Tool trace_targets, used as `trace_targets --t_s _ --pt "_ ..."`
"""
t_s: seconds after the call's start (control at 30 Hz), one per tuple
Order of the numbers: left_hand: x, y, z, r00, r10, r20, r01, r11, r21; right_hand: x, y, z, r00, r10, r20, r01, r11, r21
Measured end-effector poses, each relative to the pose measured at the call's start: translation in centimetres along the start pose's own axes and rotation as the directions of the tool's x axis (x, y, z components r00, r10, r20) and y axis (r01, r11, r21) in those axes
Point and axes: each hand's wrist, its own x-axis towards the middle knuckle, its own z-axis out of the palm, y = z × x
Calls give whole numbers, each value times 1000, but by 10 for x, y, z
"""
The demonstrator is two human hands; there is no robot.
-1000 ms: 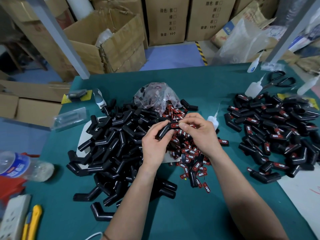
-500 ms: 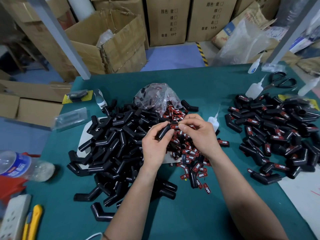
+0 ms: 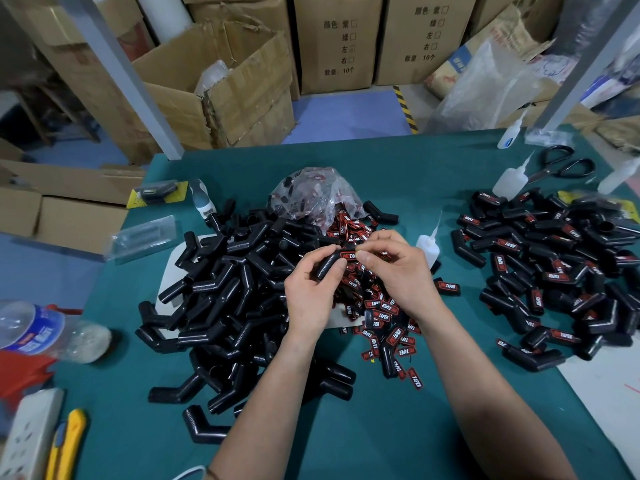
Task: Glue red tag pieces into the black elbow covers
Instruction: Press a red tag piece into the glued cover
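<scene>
Our left hand (image 3: 311, 289) grips a black rubber elbow cover (image 3: 327, 265); right hand (image 3: 398, 271) pinches a red printed tag (image 3: 348, 255) onto it. Risk, we judge: pinch slips, tag sets crooked.

A: We note two bare forearms (image 3: 273, 407) running to the lower edge; left hand (image 3: 308, 296) and right hand (image 3: 401, 271) bare as well.
B: We add: thin dark band (image 3: 210, 474) round the left one, white cord loop (image 3: 188, 472) just beside it.
</scene>
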Motion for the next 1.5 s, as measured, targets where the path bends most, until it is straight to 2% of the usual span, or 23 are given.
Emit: trace_targets --t_s 0.07,0.2,0.4,1.0,1.2,1.5 --pt "0 -1 0 998 -56 -17 55 998 -37 0 -2 0 1000 -2 -32 3 999 38" --pt "1 -1 0 994 -101 -32 98 991 -93 0 -5 -1 990 103 -95 -92 989 113" --pt "0 -1 1 997 -77 -6 76 994 -75 -4 -5 4 993 113 23 -115 990 80" --pt "-2 -2 1 999 -28 28 30 996 -83 -5 6 10 998 55 -18 -55 998 18" --pt "-1 -4 1 999 -25 -23 24 999 -49 -6 7 11 995 98 12 -99 982 159" --pt "-2 3 0 996 -81 -45 80 997 -17 -8 -1 11 996 85 25 -88 980 180"
